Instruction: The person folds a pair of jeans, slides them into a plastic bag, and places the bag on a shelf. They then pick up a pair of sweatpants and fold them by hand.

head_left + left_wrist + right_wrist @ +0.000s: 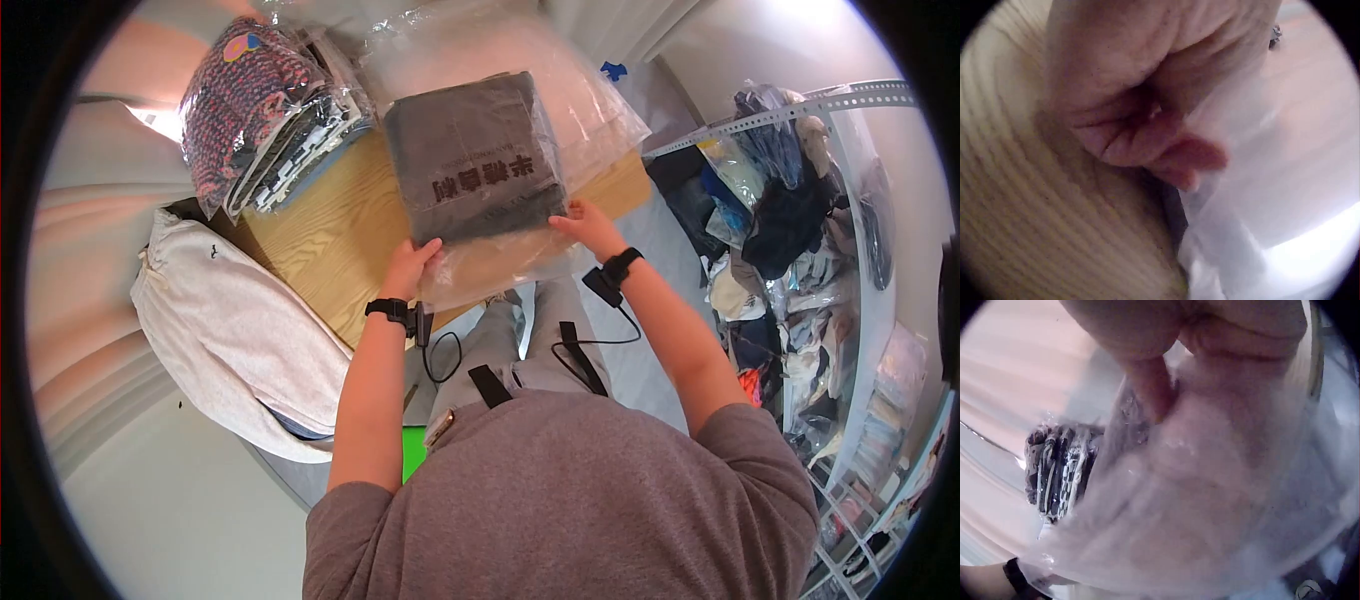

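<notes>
A dark folded item in a clear printed plastic bag (465, 155) lies over the near part of the wooden table, its loose clear end toward the person. At its near left corner the left hand (408, 268) pinches the plastic, thumb on top. The right hand (590, 226) grips the near right edge between thumb and fingers. In the left wrist view the left hand (1141, 94) has its fingers curled at the edge of the plastic (1229, 237). In the right wrist view the plastic (1172, 512) spreads below the right hand (1210, 337), hiding part of the fingers.
Bagged folded clothes (250, 120) are stacked at the table's back left, and more clear plastic bags (590, 100) lie behind the dark item. A pale garment (230, 310) hangs beside the table's (320, 240) left edge. Shelving with bagged clothes (790, 230) stands at the right.
</notes>
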`<action>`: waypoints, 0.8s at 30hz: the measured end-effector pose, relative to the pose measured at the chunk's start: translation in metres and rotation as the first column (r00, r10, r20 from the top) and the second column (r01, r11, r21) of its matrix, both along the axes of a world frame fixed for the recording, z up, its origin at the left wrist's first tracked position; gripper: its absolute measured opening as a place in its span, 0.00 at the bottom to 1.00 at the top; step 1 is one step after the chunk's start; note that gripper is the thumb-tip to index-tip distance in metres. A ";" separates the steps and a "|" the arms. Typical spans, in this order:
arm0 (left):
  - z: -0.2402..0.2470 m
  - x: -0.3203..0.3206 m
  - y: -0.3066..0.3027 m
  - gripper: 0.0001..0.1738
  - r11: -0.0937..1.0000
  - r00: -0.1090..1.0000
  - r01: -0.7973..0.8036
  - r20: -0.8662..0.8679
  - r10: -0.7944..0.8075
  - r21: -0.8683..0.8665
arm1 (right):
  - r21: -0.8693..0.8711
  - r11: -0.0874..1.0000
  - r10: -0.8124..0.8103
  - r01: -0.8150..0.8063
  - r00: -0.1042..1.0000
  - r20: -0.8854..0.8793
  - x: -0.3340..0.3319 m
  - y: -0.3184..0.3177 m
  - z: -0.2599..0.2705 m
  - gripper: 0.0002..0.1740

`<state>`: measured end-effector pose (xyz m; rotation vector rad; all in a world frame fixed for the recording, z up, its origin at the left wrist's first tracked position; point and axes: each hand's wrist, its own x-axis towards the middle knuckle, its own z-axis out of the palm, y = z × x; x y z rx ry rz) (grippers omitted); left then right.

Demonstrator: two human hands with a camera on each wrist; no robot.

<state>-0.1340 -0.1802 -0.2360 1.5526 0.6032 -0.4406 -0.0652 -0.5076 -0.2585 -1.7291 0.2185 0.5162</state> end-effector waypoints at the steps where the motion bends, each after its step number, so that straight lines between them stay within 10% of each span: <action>1: 0.002 0.001 0.000 0.20 0.999 0.999 0.024 -0.030 -0.023 0.027 | -0.001 1.000 -0.003 0.003 1.000 -0.002 0.003 -0.002 0.011 0.21; 8: 0.005 -0.031 0.032 0.15 0.995 0.983 0.100 -0.159 -0.096 0.018 | 0.136 0.985 0.143 -0.103 0.935 -0.326 -0.015 -0.050 0.022 0.14; 10: 0.010 -0.048 0.030 0.18 0.735 0.859 0.066 0.336 -0.386 0.675 | -0.483 0.871 0.209 -0.093 0.959 0.192 -0.033 -0.065 0.014 0.16; 11: 0.015 -0.054 0.032 0.28 0.501 0.769 0.157 0.213 -0.603 0.851 | -0.601 0.798 0.284 -0.047 0.908 0.307 -0.038 -0.070 0.011 0.22; 17: 0.033 -0.055 0.010 0.32 0.077 0.406 0.145 0.011 -0.914 0.986 | -0.903 0.430 0.821 0.012 0.411 0.397 -0.037 -0.042 0.031 0.31; 24: 0.014 -0.040 0.024 0.29 0.220 0.322 0.291 0.122 -0.939 0.931 | -0.868 0.482 0.865 -0.121 0.227 0.448 -0.021 -0.036 0.033 0.29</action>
